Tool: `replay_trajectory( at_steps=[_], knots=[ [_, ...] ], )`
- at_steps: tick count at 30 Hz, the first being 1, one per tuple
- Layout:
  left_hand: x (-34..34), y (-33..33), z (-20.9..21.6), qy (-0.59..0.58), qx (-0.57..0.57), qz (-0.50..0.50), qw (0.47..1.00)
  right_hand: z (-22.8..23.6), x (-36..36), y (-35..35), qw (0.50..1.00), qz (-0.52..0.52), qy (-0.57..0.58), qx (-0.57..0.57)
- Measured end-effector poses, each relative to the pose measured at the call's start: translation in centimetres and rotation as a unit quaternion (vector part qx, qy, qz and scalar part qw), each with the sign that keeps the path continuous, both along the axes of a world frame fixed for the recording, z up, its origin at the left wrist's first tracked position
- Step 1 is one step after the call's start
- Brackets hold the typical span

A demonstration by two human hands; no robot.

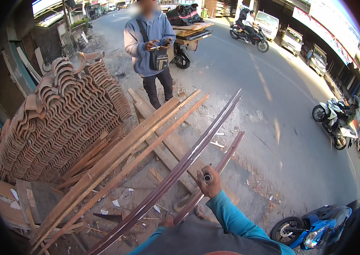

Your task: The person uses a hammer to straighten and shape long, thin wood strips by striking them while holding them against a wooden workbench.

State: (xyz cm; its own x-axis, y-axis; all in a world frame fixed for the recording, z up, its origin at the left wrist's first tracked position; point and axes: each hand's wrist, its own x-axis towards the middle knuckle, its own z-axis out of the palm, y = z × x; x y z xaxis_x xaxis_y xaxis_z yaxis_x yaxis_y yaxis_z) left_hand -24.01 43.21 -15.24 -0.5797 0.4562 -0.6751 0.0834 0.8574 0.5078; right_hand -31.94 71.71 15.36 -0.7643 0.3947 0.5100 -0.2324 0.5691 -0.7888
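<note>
My right hand (210, 182) is closed around a round, tube-ended tool (207, 177); its other end is hidden, so I cannot tell its kind. Beneath that hand runs a dark red wooden strip (232, 148), sloping from upper right down toward me. At the strip's near end is my left hand (168, 220), fingers apparently curled on it and partly hidden by my body. To the left lie longer dark red strips (188, 156) side by side, with pale streaks along them. They rest across rough timber planks (169, 146).
Long brown beams (116, 163) slant at the left beside stacked curved roof tiles (61, 123). A person in a blue hoodie (150, 42) stands beyond the planks. A blue motorbike (316, 227) is at lower right. The road (248, 80) carries motorbikes; wood scraps litter the ground.
</note>
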Motion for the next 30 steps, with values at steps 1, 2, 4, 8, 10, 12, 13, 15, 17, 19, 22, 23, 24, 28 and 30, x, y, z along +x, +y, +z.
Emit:
replay_trajectory(
  at_steps=[1, 2, 4, 8, 10, 12, 13, 15, 17, 19, 22, 23, 24, 28, 30],
  knots=[
    [-0.1, 0.0, -0.1, 0.001, 0.001, 0.001, 1.0, 0.2, -0.1, 0.1, 1.0, 0.001, 0.005, 0.003],
    [-0.4, 0.2, -0.2, 0.005, 0.004, 0.001, 1.0, 0.4, -0.2, 0.2, 1.0, 0.004, 0.006, 0.009],
    [-0.1, 0.1, -0.5, 0.003, 0.003, -0.001, 1.0, 0.3, -0.1, 0.3, 1.0, 0.006, 0.002, 0.011],
    [-0.1, 0.5, 0.2, 0.006, 0.003, 0.005, 1.0, -0.2, -0.3, 0.7, 0.999, 0.026, 0.016, 0.013],
    [-0.3, 0.6, 1.8, -0.004, 0.008, 0.014, 1.0, -0.2, -0.3, 0.9, 0.999, 0.033, 0.018, 0.018],
    [-0.5, 0.8, 2.9, -0.016, -0.003, 0.014, 1.0, 0.0, -0.4, 1.1, 0.998, 0.042, 0.027, 0.034],
    [-0.6, 0.9, 3.4, -0.029, -0.013, 0.013, 0.999, -0.1, -0.5, 1.3, 0.998, 0.043, 0.028, 0.032],
    [-0.6, 0.8, 4.5, -0.017, -0.022, 0.005, 1.0, -0.2, -0.6, 1.5, 0.999, 0.046, 0.024, 0.014],
    [-0.7, 1.1, 6.6, -0.009, -0.032, -0.009, 0.999, 0.0, -0.8, 2.0, 0.999, 0.044, 0.025, -0.004],
    [-1.0, 2.2, 10.6, -0.015, -0.044, 0.009, 0.999, 0.0, -1.0, 2.5, 0.998, 0.042, 0.027, -0.023],
    [-1.5, 2.6, 12.1, -0.035, -0.045, 0.0, 0.998, -0.1, -1.3, 3.2, 0.998, 0.034, 0.046, -0.023],
    [-1.5, 2.5, 12.0, -0.034, -0.048, 0.0, 0.998, -0.1, -1.4, 3.3, 0.998, 0.034, 0.048, -0.029],
    [-1.3, 2.3, 11.5, -0.03, -0.041, 0.007, 0.999, -0.1, -1.5, 3.5, 0.998, 0.035, 0.05, -0.033],
    [-1.2, 1.6, 9.2, -0.025, 0.008, 0.02, 0.999, -0.6, -2.1, 4.2, 0.996, 0.041, 0.07, -0.023],
    [-1.1, 1.5, 8.3, -0.015, -0.043, 0.002, 0.999, -1.5, -2.2, 4.3, 0.998, 0.037, 0.03, -0.047]
  ],
)
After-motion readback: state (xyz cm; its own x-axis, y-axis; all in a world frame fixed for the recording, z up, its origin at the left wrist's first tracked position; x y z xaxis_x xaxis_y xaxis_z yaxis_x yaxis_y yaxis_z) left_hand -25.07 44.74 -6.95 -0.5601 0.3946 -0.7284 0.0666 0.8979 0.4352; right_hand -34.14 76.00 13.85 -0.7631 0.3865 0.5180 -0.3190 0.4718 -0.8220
